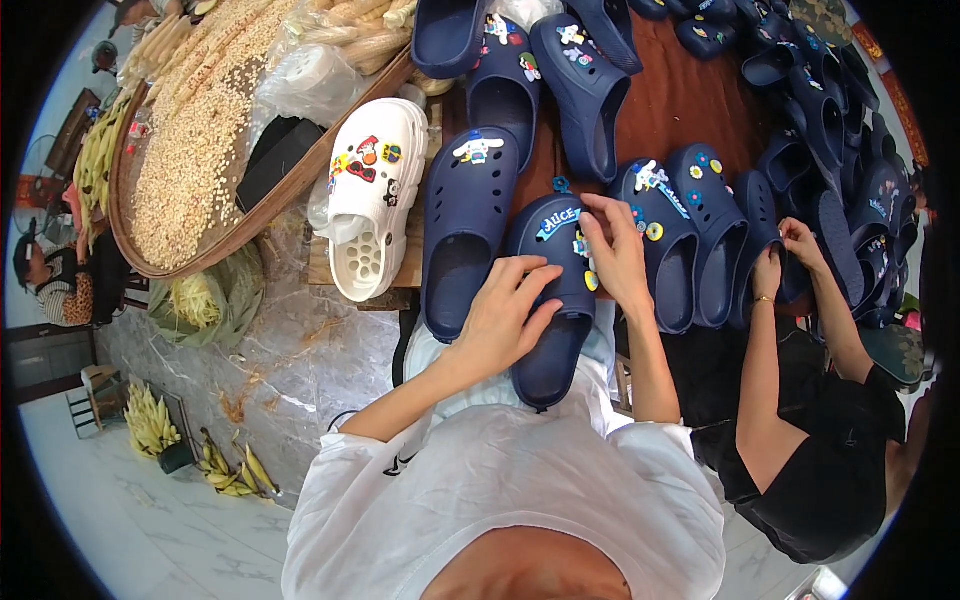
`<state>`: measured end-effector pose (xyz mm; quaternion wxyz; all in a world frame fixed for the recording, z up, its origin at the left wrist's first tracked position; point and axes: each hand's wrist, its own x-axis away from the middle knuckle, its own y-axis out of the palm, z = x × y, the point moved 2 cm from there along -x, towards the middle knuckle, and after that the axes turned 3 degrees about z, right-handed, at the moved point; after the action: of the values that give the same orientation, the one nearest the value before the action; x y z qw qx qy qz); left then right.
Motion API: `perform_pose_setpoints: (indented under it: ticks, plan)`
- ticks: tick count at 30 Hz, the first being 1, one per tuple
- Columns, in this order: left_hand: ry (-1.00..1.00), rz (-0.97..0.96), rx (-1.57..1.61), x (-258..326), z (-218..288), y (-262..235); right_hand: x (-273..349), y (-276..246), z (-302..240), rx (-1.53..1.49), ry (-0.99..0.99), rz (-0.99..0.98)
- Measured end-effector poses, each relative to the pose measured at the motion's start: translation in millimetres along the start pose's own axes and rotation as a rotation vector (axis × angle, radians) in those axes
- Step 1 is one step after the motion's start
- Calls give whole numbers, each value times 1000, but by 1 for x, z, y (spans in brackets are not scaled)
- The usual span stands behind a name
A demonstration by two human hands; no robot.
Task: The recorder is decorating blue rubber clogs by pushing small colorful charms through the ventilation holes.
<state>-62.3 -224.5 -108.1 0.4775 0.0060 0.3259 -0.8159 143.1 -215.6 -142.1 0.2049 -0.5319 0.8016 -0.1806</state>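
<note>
In front of me a navy blue clog (pixel 548 360) stands with its heel toward my body, several coloured charms on its toe. My left hand (pixel 508 312) rests against the clog's left side, its thumb and fingers apart. My right hand (pixel 620 250) comes over the toe from the right; its thumb and forefinger close at the end of a blue lettered charm (pixel 558 222). A small blue flower charm (pixel 561 185) lies just beyond the toe. To the left are a navy clog with a white character charm (pixel 470 220) and a white clog with charms (pixel 375 200).
Many navy clogs (pixel 680 240) cover the reddish-brown table (pixel 665 100) beyond and to the right. At my right a co-worker in black (pixel 830 450) handles another clog. A wide basket (pixel 275 235) of loose kernels stands at the left; husked corn (pixel 150 420) lies on the floor.
</note>
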Motion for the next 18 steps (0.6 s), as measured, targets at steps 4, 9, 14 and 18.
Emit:
perform_pose_setpoints:
  ticks: [4, 9, 14, 18]
  plan:
    - [-3, -29, -66, 2, -3, 16, 2, 4, -26, 307, -327, -38]
    - [-18, -76, -98, 2, -7, 19, -2, 5, -34, 354, -299, -88]
    - [16, -54, -148, 4, -10, 24, -10, 12, -26, 362, -207, -123]
    - [21, -52, -193, 6, -10, 28, -23, 19, -24, 428, -165, -164]
